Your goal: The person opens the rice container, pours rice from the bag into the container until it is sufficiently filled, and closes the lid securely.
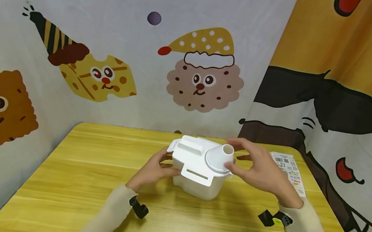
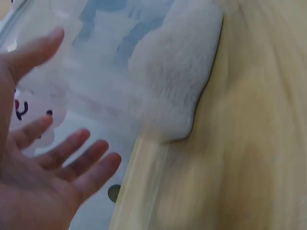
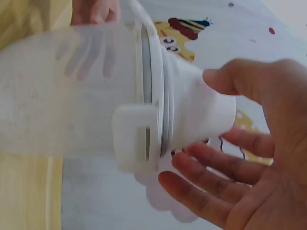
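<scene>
A translucent storage container (image 1: 197,188) stands on the table, holding pale grainy contents (image 2: 172,67) that look like rice. Its white lid (image 1: 197,160) has a raised grip, a flip latch along the front and a cone-shaped spout (image 3: 196,105) at the right end. Beside the container's left end is my left hand (image 1: 156,169), thumb toward the front and fingers spread in the left wrist view. My right hand (image 1: 258,168) is spread about the spout, with its thumb close to the cone; whether it touches cannot be told. Neither hand is curled round anything.
The container is near the middle of the wooden table (image 1: 92,182). A printed paper sheet (image 1: 289,171) lies toward the table's right edge, behind my right wrist. A cartoon-patterned curtain (image 1: 120,25) hangs along the back and sides.
</scene>
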The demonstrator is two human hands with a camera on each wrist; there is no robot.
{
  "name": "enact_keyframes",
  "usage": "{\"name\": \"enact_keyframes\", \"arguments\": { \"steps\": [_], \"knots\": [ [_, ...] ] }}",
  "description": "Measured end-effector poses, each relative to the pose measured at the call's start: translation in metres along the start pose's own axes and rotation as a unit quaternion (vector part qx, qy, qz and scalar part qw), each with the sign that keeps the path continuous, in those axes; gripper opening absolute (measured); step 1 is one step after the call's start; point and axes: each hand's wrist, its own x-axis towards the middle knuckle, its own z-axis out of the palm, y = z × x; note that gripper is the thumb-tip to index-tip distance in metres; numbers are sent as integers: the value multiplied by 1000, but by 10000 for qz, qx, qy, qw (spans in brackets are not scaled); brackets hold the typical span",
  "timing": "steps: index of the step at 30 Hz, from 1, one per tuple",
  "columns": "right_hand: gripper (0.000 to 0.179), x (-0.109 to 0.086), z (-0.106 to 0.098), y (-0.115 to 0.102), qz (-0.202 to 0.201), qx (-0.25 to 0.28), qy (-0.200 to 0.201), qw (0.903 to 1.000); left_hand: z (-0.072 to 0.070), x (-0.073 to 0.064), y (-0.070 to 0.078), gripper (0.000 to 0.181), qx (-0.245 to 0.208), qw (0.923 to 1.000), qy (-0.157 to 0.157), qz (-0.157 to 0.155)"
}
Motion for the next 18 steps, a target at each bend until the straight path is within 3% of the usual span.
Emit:
{"name": "enact_keyframes", "arguments": {
  "steps": [9, 14, 18],
  "knots": [
    [55, -7, 14, -14, 273, -225, 609, 9975, -7, 11, -4, 74, -309, 9976, -617, 82],
    [55, -7, 14, -14, 274, -267, 634, 9973, -6, 11, -4, 71, -453, 9970, -610, 141],
    [54, -4, 11, -9, 146, -173, 545, 9983, -1, 12, -5, 76, -397, 9981, -406, 225]
  ]
}}
